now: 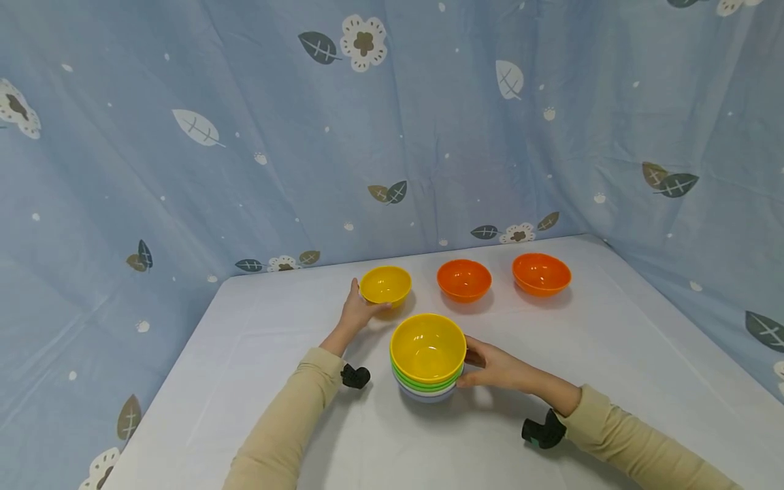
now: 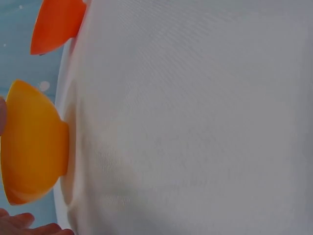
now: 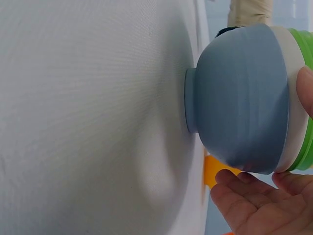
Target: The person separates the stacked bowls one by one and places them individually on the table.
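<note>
A stack of nested bowls (image 1: pixel 429 350) stands near the middle of the table, yellow on top, then green, white and a blue-grey one (image 3: pixel 239 98) lowest. My right hand (image 1: pixel 499 367) holds the stack's right side, thumb on the near side and fingers behind. Farther back sits a single yellow bowl (image 1: pixel 386 284). Around its left and near sides is my left hand (image 1: pixel 358 312), with the thumb overlapping the bowl. In the left wrist view, a gap shows between this yellow bowl (image 2: pixel 34 147) and the fingers (image 2: pixel 36 229).
Two orange bowls, a middle one (image 1: pixel 464 280) and a right one (image 1: pixel 542 274), stand along the back of the white-covered table (image 1: pixel 245 347). Behind rises a blue patterned curtain (image 1: pixel 275 136). Black devices sit at both wrists, the right one (image 1: pixel 544 430) low over the table.
</note>
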Motion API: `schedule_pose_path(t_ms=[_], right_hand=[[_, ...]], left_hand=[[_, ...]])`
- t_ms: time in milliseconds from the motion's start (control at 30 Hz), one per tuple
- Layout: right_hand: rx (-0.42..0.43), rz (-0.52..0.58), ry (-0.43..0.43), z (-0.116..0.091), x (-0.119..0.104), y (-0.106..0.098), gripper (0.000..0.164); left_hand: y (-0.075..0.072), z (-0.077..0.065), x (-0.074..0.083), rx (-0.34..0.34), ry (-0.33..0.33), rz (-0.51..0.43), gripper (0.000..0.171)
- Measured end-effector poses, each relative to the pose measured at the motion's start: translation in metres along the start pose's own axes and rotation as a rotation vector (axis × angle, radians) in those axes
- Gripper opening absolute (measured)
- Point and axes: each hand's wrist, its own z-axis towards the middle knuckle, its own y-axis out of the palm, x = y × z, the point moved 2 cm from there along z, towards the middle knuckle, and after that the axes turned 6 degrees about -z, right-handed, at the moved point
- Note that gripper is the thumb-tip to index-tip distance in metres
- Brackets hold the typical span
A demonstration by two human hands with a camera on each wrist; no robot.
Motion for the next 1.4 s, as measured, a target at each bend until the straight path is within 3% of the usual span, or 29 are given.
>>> schedule_pose_path(t_ms=[233,467,867,1133,1400], right_hand=[[-0.003,0.005,0.010,0.001,0.000,0.001,0.076],[0.004,0.010,0.051,0.000,0.000,0.001,0.078],[-0.008,0.022,0.039,0.000,0.000,0.000,0.074],[-0.010,0.024,0.038,0.000,-0.002,0.000,0.074],[-0.005,0.026,0.047,0.001,-0.002,0.000,0.074]], left_hand=[[-0.006,-0.006,0.003,-0.014,0.040,0.042,0.104],[-0.015,-0.017,0.006,-0.037,0.135,0.073,0.102],[-0.025,-0.049,0.013,-0.015,0.254,-0.011,0.090],[-0.026,-0.071,0.025,-0.095,0.329,-0.039,0.081],[-0.024,-0.091,0.034,-0.221,0.409,-0.087,0.071]])
